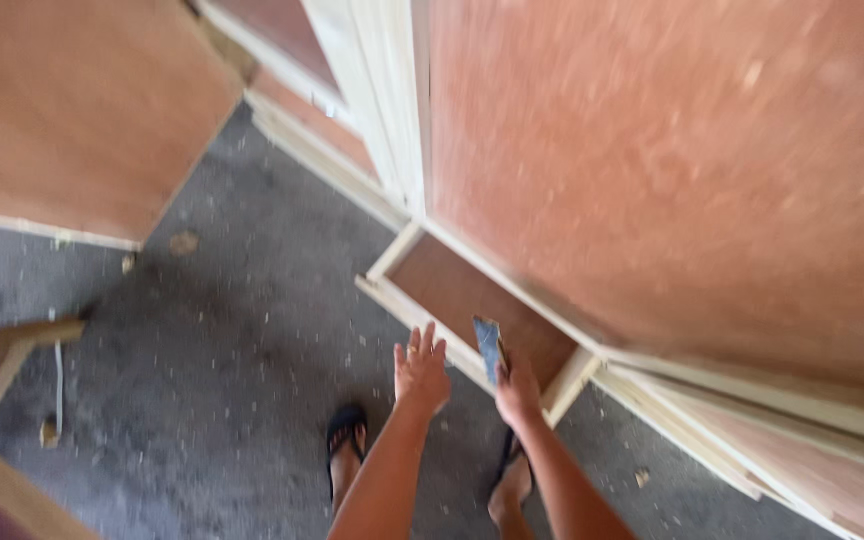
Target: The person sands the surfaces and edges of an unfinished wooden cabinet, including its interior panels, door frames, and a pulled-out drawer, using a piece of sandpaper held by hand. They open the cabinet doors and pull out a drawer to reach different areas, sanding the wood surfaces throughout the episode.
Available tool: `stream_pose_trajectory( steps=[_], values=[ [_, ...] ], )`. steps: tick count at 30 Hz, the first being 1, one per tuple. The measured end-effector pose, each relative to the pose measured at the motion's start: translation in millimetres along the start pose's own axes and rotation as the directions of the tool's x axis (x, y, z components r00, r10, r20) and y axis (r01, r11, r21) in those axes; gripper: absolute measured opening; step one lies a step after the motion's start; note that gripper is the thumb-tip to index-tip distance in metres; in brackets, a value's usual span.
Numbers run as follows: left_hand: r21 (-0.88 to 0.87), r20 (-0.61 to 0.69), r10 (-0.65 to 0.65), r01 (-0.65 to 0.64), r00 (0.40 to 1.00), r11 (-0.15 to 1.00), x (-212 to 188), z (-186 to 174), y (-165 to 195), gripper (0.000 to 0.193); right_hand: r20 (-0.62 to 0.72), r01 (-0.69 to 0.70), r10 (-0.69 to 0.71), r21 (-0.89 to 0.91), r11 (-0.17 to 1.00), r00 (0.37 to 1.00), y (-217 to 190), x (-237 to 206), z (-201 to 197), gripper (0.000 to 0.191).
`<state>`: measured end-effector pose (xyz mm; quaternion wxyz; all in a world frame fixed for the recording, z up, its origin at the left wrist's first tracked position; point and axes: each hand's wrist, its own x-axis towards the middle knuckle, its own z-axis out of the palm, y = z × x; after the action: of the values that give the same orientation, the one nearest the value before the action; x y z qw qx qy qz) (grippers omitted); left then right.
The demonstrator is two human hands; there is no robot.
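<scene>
My left hand (pixel 421 368) is stretched out with fingers apart, holding nothing, close to the front rail of an open wooden drawer (pixel 407 305). My right hand (pixel 518 392) grips a folded piece of grey-blue sandpaper (pixel 490 346) and hovers over the drawer's front edge. The drawer is pulled out low from a large plywood cabinet (pixel 672 170) with pale wood trim. The picture is blurred by motion.
A second plywood panel (pixel 72 110) stands at the upper left. A wooden frame (pixel 2 360) lies at the left edge. The grey concrete floor (pixel 222 330) is strewn with wood chips and dust. My feet in dark sandals (pixel 345 430) stand below the drawer.
</scene>
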<state>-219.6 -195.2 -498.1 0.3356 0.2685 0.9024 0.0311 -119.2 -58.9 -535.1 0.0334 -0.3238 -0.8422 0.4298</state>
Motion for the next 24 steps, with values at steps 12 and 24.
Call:
stream_pose_trajectory(
  steps=[12,24],
  values=[
    [-0.298,0.025,-0.300,0.294,0.954,0.908,-44,142,1,0.060,0.137,0.169,-0.123,-0.400,0.901,0.983,122,-3,-47,0.044],
    [-0.713,-0.223,-0.438,0.161,0.871,0.683,-20,220,42,0.062,0.533,0.581,-0.275,-0.577,0.574,0.800,133,-23,53,0.078]
  ],
)
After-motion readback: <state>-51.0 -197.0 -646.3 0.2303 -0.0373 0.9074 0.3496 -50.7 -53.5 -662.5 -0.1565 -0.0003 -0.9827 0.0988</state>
